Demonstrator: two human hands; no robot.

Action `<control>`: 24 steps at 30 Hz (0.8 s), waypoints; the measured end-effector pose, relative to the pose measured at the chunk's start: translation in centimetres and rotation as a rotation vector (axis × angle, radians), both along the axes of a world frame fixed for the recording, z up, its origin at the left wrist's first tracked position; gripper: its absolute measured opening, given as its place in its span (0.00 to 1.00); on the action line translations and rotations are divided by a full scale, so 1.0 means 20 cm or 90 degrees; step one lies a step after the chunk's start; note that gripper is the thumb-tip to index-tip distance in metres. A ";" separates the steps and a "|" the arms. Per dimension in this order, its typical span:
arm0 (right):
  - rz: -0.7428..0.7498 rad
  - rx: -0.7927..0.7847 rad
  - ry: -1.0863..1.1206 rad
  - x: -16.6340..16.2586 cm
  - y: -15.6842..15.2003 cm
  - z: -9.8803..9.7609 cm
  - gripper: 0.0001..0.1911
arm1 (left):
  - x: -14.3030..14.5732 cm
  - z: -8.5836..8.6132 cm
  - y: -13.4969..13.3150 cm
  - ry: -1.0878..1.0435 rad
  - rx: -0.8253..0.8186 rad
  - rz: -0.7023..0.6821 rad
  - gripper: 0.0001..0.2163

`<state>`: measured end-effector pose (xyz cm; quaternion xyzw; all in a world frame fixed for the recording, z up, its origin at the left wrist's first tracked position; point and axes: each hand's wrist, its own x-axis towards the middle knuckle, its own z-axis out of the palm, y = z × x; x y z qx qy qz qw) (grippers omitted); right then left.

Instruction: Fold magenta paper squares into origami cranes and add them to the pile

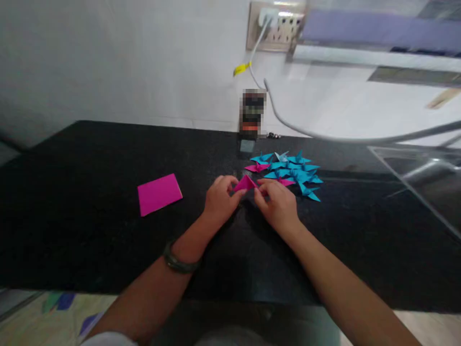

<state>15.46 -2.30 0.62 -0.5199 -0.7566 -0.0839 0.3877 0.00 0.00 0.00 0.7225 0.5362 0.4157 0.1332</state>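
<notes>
Pinching part-folded pink paper [245,182] with left hand [220,199] and right hand [280,202] mid-desk [90,240]; seemingly partway through. Apparently finished: paper birds [295,174] at far right. Probably left unfolded: pink sheets [159,194] at left.

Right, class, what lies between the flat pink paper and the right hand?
From the flat pink paper to the right hand, the head view shows black counter, the left hand, then the folded pink piece.

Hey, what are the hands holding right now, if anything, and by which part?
A folded pink paper piece: the left hand pinches its left corner, and the right hand has fingertips at its right corner.
</notes>
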 end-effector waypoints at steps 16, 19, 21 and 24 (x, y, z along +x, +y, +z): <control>0.075 -0.148 0.217 0.01 -0.02 -0.01 0.11 | 0.00 -0.02 0.02 -0.619 -0.466 -0.230 0.12; 0.076 -0.429 0.480 0.04 0.01 -0.03 0.18 | -0.01 -0.02 0.01 -0.600 -0.509 -0.309 0.14; 0.140 -0.538 0.635 0.05 0.02 -0.04 0.20 | -0.01 -0.02 0.00 -0.571 -0.550 -0.358 0.15; 0.184 -0.549 0.756 0.04 0.03 -0.04 0.15 | 0.00 -0.01 -0.01 -0.533 -0.606 -0.391 0.13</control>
